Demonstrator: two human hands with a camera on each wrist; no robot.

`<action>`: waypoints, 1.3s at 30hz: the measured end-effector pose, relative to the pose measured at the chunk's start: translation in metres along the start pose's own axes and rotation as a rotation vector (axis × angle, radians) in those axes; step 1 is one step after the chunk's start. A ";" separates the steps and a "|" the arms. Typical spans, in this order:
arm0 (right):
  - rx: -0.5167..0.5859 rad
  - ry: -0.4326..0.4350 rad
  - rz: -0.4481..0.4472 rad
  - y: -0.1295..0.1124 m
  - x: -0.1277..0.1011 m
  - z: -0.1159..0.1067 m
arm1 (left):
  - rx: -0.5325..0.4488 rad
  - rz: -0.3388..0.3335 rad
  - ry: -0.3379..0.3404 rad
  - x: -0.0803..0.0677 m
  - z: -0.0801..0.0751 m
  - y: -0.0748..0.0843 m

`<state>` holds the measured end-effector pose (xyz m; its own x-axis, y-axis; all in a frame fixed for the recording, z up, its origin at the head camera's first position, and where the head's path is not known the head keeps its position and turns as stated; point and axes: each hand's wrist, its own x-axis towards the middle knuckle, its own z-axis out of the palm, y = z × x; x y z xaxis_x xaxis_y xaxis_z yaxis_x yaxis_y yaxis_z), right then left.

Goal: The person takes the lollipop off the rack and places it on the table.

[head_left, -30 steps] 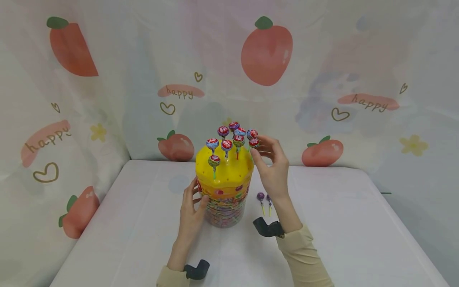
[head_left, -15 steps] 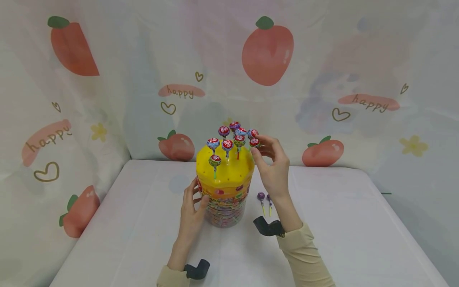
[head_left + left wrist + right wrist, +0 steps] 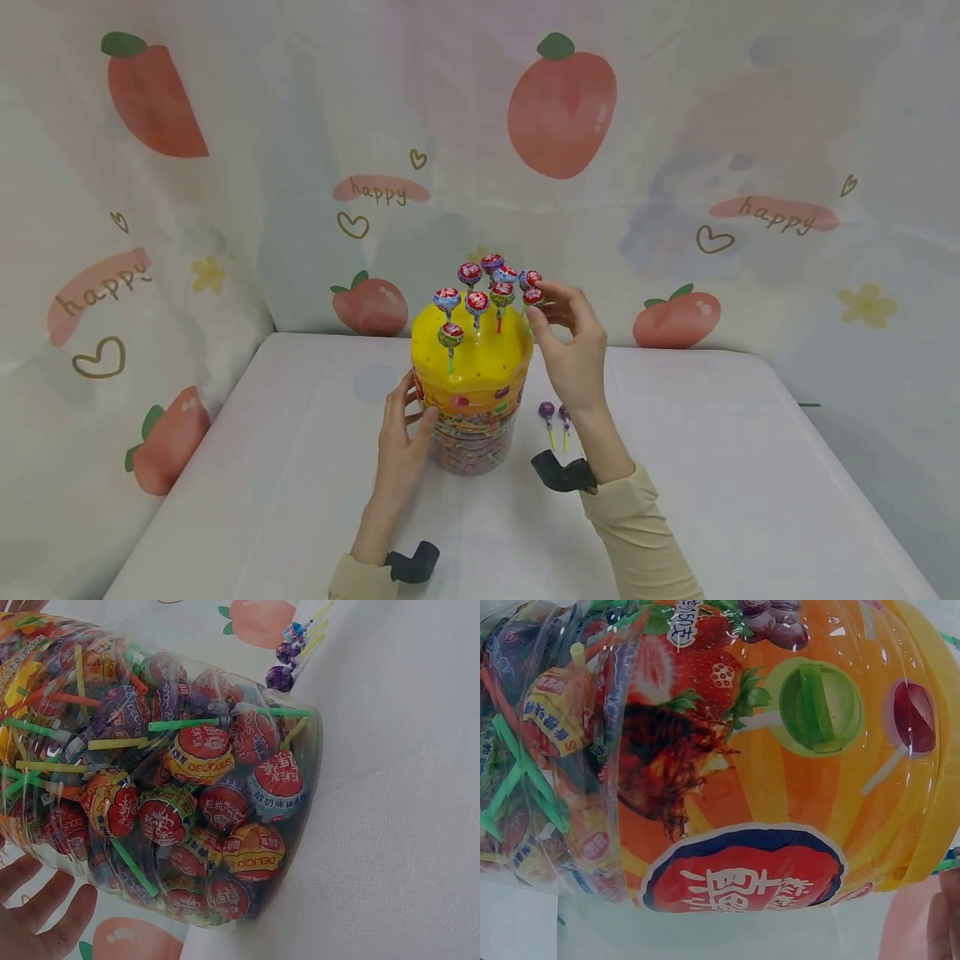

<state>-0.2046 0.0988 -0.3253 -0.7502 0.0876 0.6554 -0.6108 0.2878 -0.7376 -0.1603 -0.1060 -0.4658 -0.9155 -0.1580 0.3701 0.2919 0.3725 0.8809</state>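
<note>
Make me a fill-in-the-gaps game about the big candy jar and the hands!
1. The clear plastic jar full of wrapped lollipops has a lid coloured ____.
2. The right hand pinches a red-wrapped lollipop at the lid's ____ edge.
3. The left hand rests against the jar's ____ side.
4. The loose purple lollipops lie on the white ____.

Missing words: yellow; right; left; table
</note>
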 end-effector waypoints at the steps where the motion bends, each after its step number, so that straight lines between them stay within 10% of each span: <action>1: -0.001 0.001 -0.001 0.000 0.000 0.000 | 0.000 -0.001 -0.001 0.000 0.000 0.000; 39: 0.031 0.075 -0.116 -0.006 0.011 -0.005 | -0.005 -0.003 0.000 0.000 -0.001 0.001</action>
<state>-0.2084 0.1026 -0.3131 -0.6540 0.1267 0.7458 -0.7006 0.2705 -0.6603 -0.1598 -0.1061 -0.4643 -0.9163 -0.1586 0.3678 0.2911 0.3671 0.8835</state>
